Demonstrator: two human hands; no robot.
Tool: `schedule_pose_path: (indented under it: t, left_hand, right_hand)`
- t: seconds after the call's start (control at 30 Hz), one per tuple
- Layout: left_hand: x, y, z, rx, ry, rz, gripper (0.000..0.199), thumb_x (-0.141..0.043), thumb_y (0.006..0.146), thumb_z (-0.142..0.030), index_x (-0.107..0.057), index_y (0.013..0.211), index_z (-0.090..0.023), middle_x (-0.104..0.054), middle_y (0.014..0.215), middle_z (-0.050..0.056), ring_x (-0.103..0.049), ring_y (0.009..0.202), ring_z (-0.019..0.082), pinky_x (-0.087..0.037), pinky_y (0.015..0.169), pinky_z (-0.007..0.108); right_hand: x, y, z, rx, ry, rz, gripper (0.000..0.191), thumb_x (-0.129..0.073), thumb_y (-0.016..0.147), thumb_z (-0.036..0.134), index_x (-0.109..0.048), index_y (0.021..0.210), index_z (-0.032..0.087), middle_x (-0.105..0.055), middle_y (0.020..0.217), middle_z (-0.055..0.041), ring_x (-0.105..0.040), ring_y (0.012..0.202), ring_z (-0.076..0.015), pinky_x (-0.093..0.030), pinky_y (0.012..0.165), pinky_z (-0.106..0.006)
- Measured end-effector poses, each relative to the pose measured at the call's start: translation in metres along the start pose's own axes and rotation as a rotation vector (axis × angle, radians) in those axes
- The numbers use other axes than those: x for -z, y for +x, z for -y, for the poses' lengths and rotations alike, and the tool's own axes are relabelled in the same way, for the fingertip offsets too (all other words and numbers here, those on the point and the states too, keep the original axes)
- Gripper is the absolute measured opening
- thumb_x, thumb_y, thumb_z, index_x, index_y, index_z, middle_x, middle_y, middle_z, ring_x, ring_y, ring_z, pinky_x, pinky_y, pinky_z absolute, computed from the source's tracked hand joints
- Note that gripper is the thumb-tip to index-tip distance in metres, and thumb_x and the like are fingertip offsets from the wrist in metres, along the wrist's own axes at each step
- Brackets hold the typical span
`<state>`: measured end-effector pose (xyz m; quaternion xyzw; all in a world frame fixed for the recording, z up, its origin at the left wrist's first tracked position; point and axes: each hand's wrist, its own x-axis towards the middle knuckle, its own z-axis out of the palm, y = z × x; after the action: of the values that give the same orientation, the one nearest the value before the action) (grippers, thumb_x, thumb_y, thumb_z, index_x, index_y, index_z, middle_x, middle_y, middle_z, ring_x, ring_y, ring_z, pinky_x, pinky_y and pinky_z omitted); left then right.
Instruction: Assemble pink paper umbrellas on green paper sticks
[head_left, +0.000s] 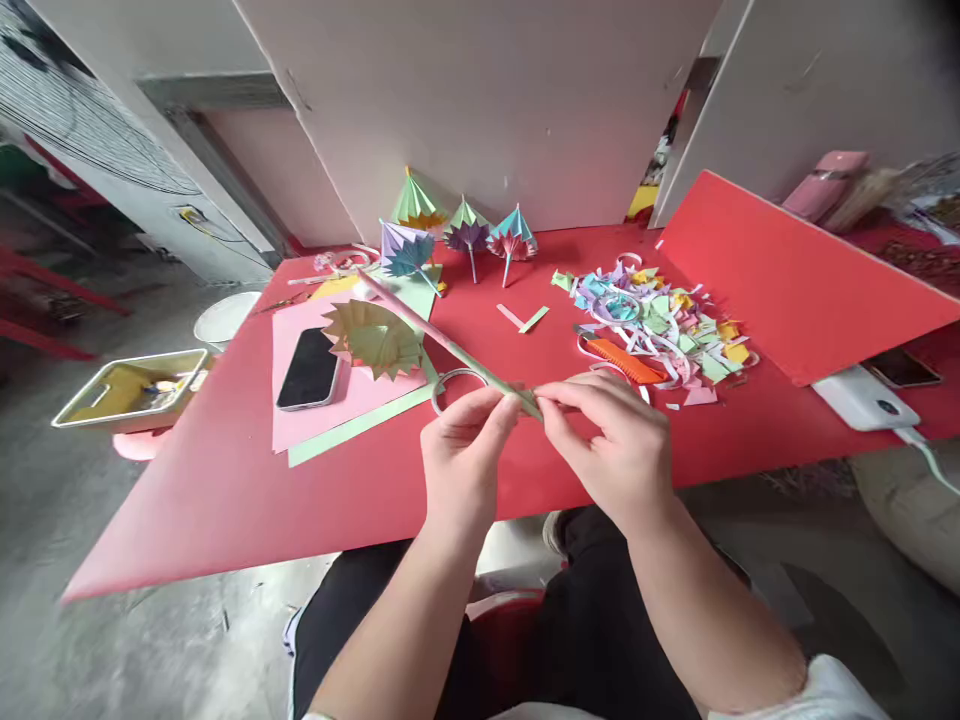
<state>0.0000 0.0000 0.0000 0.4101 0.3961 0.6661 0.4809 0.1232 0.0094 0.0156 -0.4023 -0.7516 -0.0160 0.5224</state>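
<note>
As my left hand (463, 445) and right hand (615, 430) together pinch one end of the rolled paper stick (450, 344) over the red table (337, 510), a rectangular basin (135, 414) to my left holds small, blurred items (165, 388).

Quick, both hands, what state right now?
Left hand: closed, pinching the paper stick.
Right hand: closed, pinching the same stick near its end.
</note>
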Motion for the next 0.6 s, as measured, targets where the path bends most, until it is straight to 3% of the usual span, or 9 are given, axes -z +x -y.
schedule_pose_path:
  t: [0.43,0.6]
  left_hand:
    - [0.0007,-0.0002,-0.0012,-0.038,0.008,-0.012,0.007,-0.066,0.076,-0.02,-0.073,0.079,-0.022,-0.071,0.076,0.0,-0.062,0.071,0.011,-0.051,0.07,0.022]
    - [0.0014,0.0012,-0.0019,-0.017,-0.021,-0.005,0.007,-0.066,0.077,-0.022,-0.072,0.079,-0.021,-0.07,0.079,0.001,-0.061,0.072,0.011,-0.051,0.07,0.022]
  right_hand:
    - [-0.0026,-0.0019,-0.0009,0.079,-0.065,-0.024,0.016,-0.061,0.074,0.006,-0.063,0.085,0.018,-0.069,0.074,-0.0034,-0.061,0.07,-0.014,-0.052,0.071,-0.029]
    - [-0.0014,-0.0042,-0.0004,0.131,-0.128,0.042,0.022,-0.059,0.076,0.006,-0.064,0.093,0.018,-0.07,0.081,-0.003,-0.061,0.075,-0.015,-0.052,0.072,-0.029]
